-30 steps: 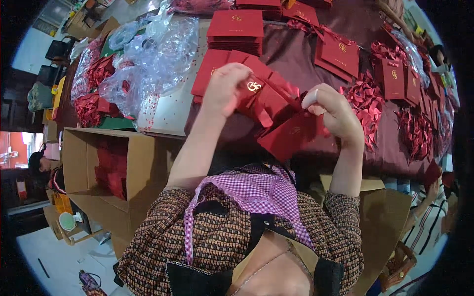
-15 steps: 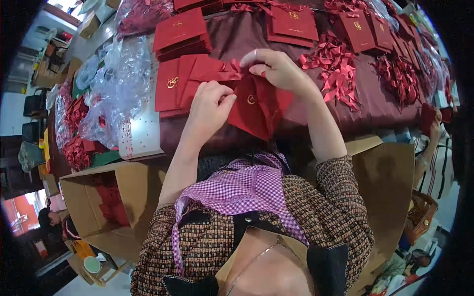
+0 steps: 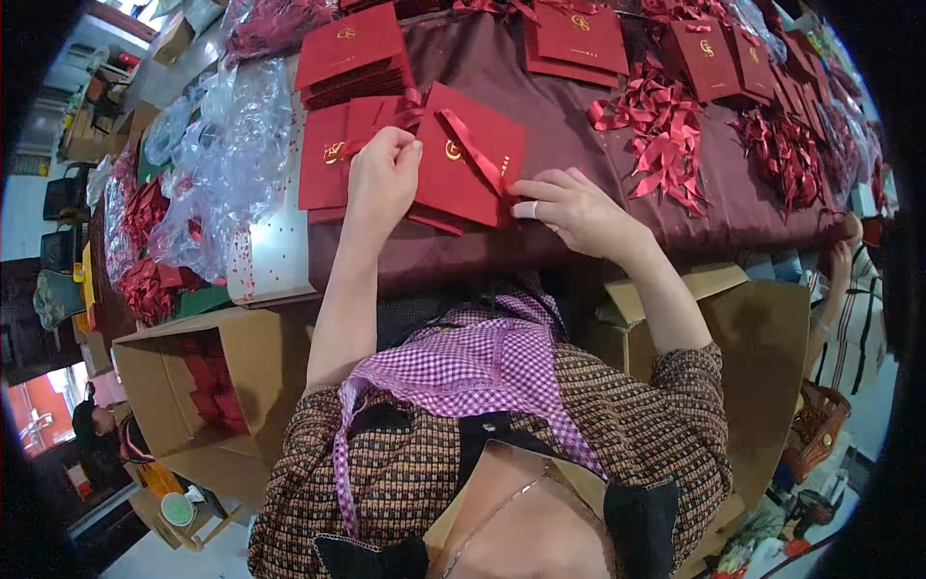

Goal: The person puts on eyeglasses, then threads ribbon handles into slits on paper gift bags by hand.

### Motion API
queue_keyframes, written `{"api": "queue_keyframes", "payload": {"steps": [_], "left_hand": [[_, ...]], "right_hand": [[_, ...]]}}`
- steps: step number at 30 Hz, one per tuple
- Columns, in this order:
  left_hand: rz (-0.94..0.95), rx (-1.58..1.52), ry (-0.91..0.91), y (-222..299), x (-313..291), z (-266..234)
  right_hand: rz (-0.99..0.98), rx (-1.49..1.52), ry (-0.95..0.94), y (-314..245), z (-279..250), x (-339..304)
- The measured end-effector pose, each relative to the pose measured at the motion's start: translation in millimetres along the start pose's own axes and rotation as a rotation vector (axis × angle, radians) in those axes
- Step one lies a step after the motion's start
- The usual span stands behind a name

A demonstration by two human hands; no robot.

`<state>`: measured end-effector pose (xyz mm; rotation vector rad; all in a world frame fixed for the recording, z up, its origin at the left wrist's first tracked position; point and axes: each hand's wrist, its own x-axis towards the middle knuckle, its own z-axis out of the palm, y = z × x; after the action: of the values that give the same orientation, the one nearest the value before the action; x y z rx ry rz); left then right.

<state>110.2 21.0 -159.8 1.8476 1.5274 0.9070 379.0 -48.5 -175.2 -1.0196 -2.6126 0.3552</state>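
A flat red gift bag (image 3: 473,140) with a gold emblem lies tilted on the dark red tablecloth in front of me. A shiny red ribbon (image 3: 471,150) runs slantwise across its face. My right hand (image 3: 574,212), a ring on one finger, pinches the ribbon's lower end at the bag's right edge. At the left edge my left hand (image 3: 384,179) is closed, with a loop of red ribbon showing at its fingertips; the palm side is hidden. Beneath and left of that hand lie more red bags (image 3: 323,174).
Stacks of red bags stand behind at left (image 3: 349,48) and right (image 3: 577,41). Loose red ribbons (image 3: 656,135) are heaped to the right. Crumpled clear plastic (image 3: 227,159) covers the left side. Open cardboard boxes (image 3: 275,376) flank me below the table edge. Another person's arm (image 3: 837,280) is at far right.
The bag, held up and partly spread before, now lies flat with its front upward. My right hand has moved down and toward me; my left has shifted slightly left and away.
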Motion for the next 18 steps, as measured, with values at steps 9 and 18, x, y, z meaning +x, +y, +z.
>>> {"api": "queue_keyframes", "payload": {"steps": [9, 18], "left_hand": [[0.014, -0.004, -0.027, 2.4, 0.5, 2.8], [-0.053, -0.355, -0.186, -2.6, -0.8, 8.1]], "right_hand": [[0.034, 0.365, 0.256, 1.8, 2.1, 1.4], [0.189, 0.587, 0.504, -25.0, 11.1, 46.6]]}}
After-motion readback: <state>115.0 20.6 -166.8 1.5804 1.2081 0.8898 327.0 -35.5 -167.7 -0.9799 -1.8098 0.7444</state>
